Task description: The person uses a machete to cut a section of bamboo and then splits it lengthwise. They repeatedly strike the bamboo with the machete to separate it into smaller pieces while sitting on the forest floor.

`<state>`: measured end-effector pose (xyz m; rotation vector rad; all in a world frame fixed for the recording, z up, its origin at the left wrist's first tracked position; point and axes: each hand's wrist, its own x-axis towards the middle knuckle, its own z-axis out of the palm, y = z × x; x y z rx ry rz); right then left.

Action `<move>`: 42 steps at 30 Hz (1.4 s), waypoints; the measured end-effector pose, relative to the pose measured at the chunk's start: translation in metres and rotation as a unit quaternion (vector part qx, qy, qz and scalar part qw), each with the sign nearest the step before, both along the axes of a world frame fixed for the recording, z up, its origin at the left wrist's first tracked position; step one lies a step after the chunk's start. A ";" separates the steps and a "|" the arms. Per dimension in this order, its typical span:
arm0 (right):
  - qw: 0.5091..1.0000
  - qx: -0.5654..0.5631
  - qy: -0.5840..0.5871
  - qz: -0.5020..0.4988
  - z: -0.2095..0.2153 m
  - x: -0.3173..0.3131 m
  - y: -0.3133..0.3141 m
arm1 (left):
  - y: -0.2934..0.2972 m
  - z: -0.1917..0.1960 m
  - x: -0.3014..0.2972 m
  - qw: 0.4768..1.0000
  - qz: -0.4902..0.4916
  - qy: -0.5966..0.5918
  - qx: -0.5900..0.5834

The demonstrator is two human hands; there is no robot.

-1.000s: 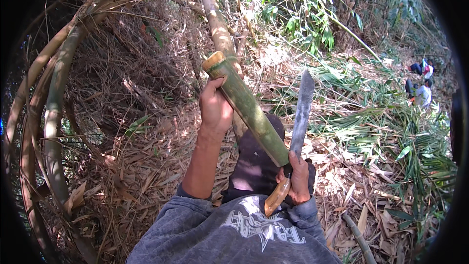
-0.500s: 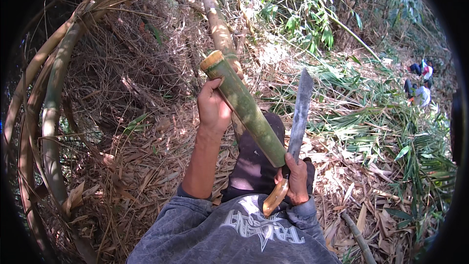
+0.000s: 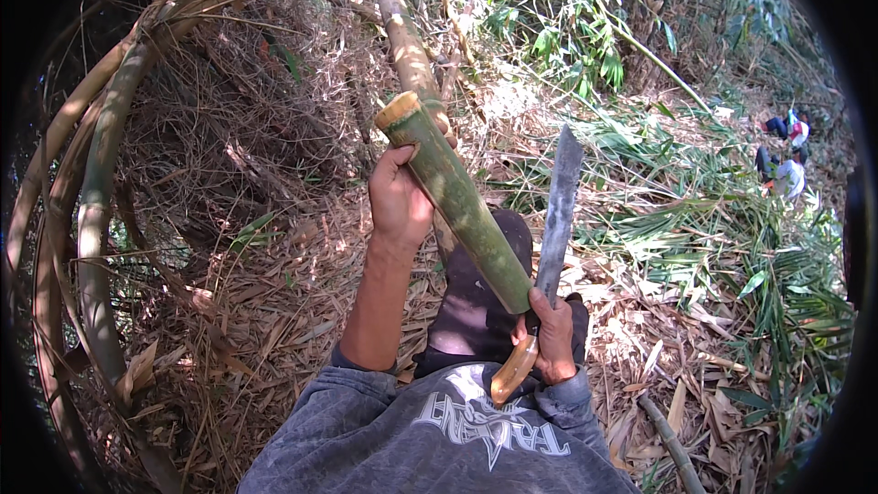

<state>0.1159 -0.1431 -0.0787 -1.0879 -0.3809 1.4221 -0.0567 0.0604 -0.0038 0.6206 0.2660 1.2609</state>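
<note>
Slightly raised green bamboo section [image 3: 457,201]

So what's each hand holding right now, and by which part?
The left hand grips the cut green bamboo section near its upper end. The right hand holds a long machete by its curved wooden handle, blade pointing up.

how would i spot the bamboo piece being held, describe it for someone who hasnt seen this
Start at the grey sweatshirt at the bottom and follow the bare forearm up to the left hand. It grips a short green bamboo section, slanting toward the right hand. Unlike the long standing stalks, it is cut, its pale end showing.
</note>
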 end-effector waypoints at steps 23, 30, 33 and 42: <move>0.987 -0.004 -0.126 -0.099 0.007 0.063 0.026 | -0.013 -0.038 0.004 0.996 -0.006 -0.002 -0.089; 0.985 0.012 -0.139 -0.104 0.014 0.093 0.047 | -0.026 -0.066 -0.005 0.995 -0.051 0.043 -0.075; 0.982 0.011 -0.153 -0.109 0.020 0.092 0.048 | -0.033 -0.061 0.000 0.995 -0.067 0.014 -0.077; 0.985 -0.004 -0.139 -0.105 0.016 0.093 0.042 | -0.038 -0.056 0.008 0.995 -0.057 0.026 -0.072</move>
